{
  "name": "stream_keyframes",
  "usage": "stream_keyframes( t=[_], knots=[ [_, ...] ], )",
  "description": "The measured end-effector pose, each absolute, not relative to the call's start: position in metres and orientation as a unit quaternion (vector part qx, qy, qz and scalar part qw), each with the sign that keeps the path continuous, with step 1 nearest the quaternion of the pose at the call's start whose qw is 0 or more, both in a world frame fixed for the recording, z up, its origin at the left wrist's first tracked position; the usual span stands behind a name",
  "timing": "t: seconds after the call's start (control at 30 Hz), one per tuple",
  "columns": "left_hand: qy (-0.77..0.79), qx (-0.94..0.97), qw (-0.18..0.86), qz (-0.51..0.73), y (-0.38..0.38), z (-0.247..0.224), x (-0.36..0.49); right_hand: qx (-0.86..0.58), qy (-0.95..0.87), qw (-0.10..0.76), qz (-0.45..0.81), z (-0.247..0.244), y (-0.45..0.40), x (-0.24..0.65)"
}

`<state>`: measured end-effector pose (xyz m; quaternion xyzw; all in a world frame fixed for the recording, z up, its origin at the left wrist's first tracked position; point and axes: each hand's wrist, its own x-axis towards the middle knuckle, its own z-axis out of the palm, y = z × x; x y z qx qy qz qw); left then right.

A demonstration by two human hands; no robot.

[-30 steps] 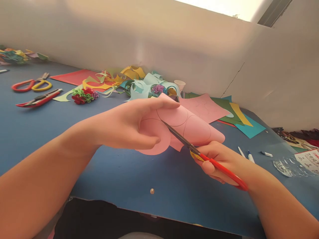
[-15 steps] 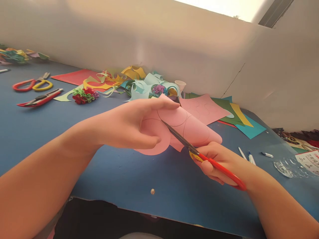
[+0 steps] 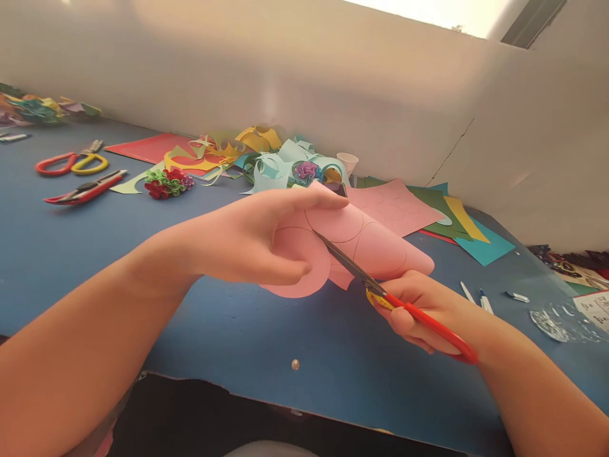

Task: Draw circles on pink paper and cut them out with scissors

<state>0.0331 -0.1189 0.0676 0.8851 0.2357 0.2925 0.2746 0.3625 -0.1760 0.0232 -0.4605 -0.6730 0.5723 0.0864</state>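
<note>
A sheet of pink paper [image 3: 380, 244] with circles drawn on it curves up above the table. My left hand [image 3: 247, 235] grips its left part, thumb and fingers on the paper around a partly cut round lobe [image 3: 316, 276]. In my right hand [image 3: 419, 311] is a pair of scissors [image 3: 349, 263] with red and yellow handles, fingers closed around them. The blades point up and left and lie at the paper, their tips by a drawn line near the left hand. The blades look closed or nearly so.
On the blue table [image 3: 214, 343] a pearl bead [image 3: 295, 365] lies near the front edge. Left are other scissors [image 3: 73, 162], a red-handled cutter [image 3: 88, 188] and a paper flower cluster [image 3: 166, 182]. Paper scraps [image 3: 280, 165] pile at the back; pens [image 3: 485, 301] lie right.
The whole view has shifted slightly, so things appear a little further right. Both hands, the scissors and the pink paper keep nearly the same positions relative to each other.
</note>
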Motion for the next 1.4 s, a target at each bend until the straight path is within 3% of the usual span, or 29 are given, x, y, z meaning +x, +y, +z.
stream_keyframes(
  t=[0.4,0.63,1.0,1.27,1.4],
  knots=[
    [0.230,0.886,0.285,0.283,-0.116,0.064,0.027,-0.549,-0.667,0.054,0.501,0.046,-0.175,0.347],
    [0.179,0.866,0.394,0.251,-0.118,0.063,0.029,-0.552,-0.671,0.053,0.492,0.047,-0.174,0.347],
    [0.195,0.891,0.312,0.265,-0.121,0.069,0.031,-0.506,-0.715,0.054,0.479,0.028,-0.168,0.367],
    [0.174,0.866,0.403,0.240,-0.119,0.062,0.031,-0.519,-0.714,0.044,0.468,0.036,-0.170,0.361],
    [0.191,0.881,0.350,0.254,-0.119,0.065,0.028,-0.512,-0.717,0.046,0.470,0.039,-0.170,0.358]
  ],
)
